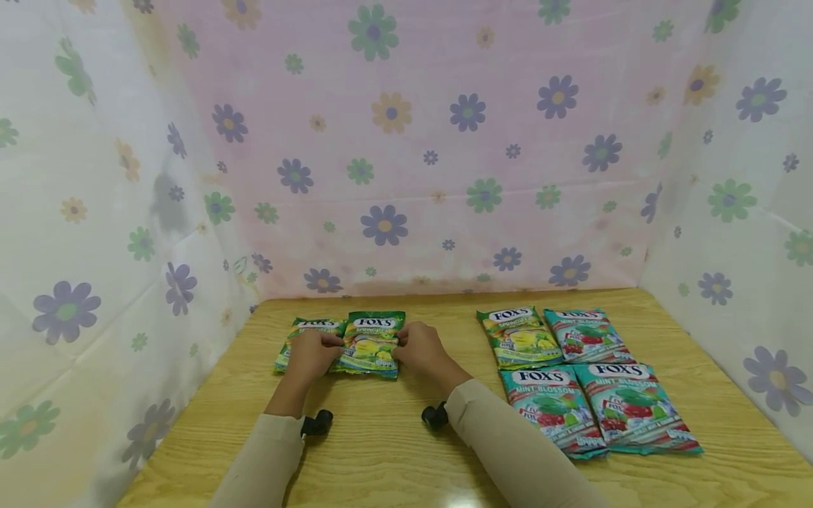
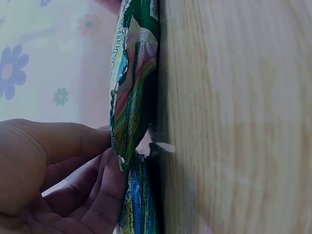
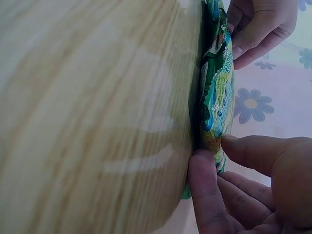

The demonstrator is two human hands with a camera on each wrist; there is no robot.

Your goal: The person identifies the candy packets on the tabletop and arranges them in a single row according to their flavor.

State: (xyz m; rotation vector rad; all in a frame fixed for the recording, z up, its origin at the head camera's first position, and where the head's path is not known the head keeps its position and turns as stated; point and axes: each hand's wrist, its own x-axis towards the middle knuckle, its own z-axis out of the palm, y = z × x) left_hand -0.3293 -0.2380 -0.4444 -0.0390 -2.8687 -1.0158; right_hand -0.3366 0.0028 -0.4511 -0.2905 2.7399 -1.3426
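Note:
Two green Fox's candy bags lie side by side at the left of the table. My left hand [image 1: 312, 353] reaches over the left candy bag [image 1: 284, 358], covering part of it, and pinches the near left edge of the right-hand candy bag [image 1: 371, 346]. In the left wrist view, thumb and fingers [image 2: 80, 141] meet at this bag's crimped edge, right against its neighbour. The opposite edge is pinched by my right hand [image 1: 422, 347]. Its thumb [image 3: 258, 153] lies on top, with a fingertip low beside the tabletop, in the right wrist view.
At the right lies a block of bags: one green Fox's bag [image 1: 519, 340] and three teal mint bags, one at the back [image 1: 587, 337] and two in front [image 1: 552, 413] [image 1: 635, 409]. Flowered cloth [image 1: 419, 247] walls the wooden table [image 1: 381, 458] at the back and sides.

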